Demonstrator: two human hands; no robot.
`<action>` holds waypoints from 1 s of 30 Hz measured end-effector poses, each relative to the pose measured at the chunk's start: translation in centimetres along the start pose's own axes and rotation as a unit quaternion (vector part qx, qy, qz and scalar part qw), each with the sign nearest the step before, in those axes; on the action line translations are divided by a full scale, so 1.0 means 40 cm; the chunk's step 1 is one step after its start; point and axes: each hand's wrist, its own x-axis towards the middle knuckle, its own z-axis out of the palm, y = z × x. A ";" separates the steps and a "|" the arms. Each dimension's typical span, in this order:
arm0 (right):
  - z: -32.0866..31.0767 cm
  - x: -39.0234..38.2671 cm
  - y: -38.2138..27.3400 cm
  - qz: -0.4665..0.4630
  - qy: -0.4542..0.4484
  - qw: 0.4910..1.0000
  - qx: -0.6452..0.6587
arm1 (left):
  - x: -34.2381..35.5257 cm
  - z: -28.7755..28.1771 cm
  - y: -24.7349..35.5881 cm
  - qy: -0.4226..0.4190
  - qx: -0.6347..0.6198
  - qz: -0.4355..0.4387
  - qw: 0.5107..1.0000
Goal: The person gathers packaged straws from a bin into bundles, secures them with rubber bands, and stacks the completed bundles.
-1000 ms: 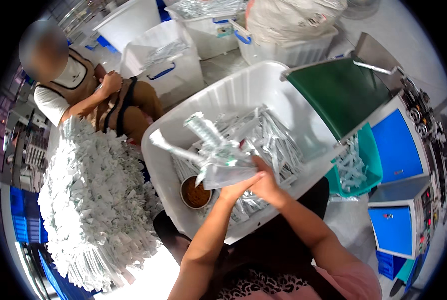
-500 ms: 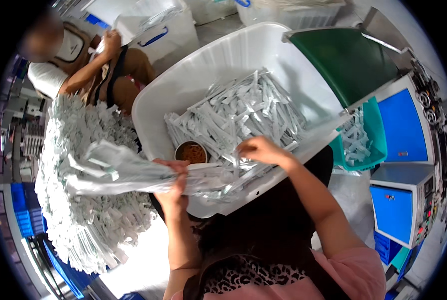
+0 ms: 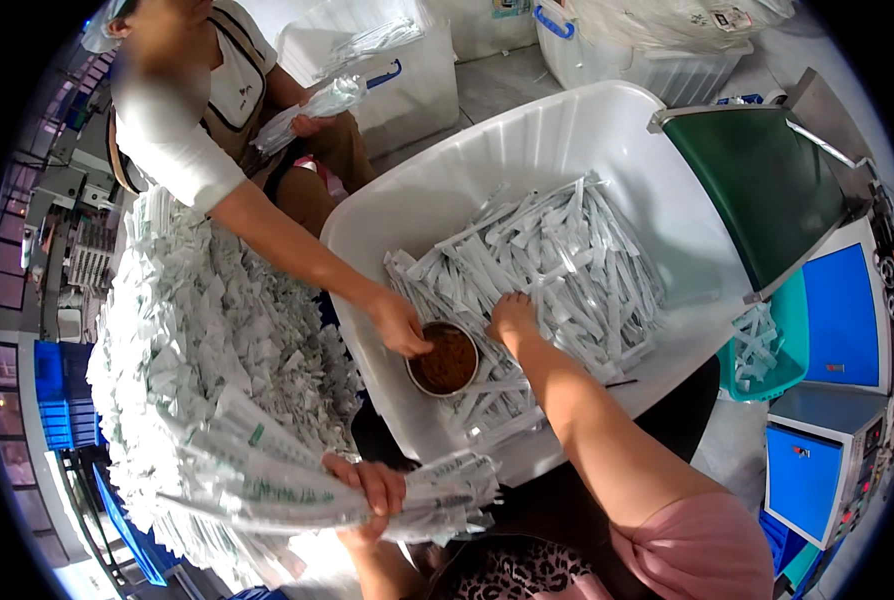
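The heap [image 3: 207,370] of white sachets, too many to count, fills the room to the left of my left hand [image 3: 367,490] and spills up to the tub's near wall. One white tub [image 3: 527,150] lies ahead of both my hands, its rim curving from just above my left hand round past my right hand [image 3: 512,312]; the tub's far half is bare plastic with free room, while the near half holds a loose pile [image 3: 547,270] of long white sachets. My left hand is clamped around one thick bundle [image 3: 297,480] of sachets, white with small green marks, which fans out to both sides of my fist and sits below the tub's rim, just beside the heap. My right hand rests palm down on the pile, fingers together among the sachets; I cannot tell whether it grips any. Just left of it sits one small round tin [image 3: 445,358] of brown stuff. A co-worker's hand [image 3: 399,322] reaches in and touches that tin's edge.
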 end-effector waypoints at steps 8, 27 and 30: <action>-0.095 -0.017 0.066 0.018 -0.106 0.976 0.191 | 0.009 0.050 0.000 -0.044 0.038 -0.013 0.998; -0.284 -0.766 0.044 -0.136 0.054 0.849 0.508 | 0.072 -0.126 -0.348 0.088 -0.199 -0.295 0.930; -0.331 -0.834 0.068 -0.117 -0.012 0.896 0.427 | 0.054 -0.033 -0.346 0.052 -0.207 -0.352 0.911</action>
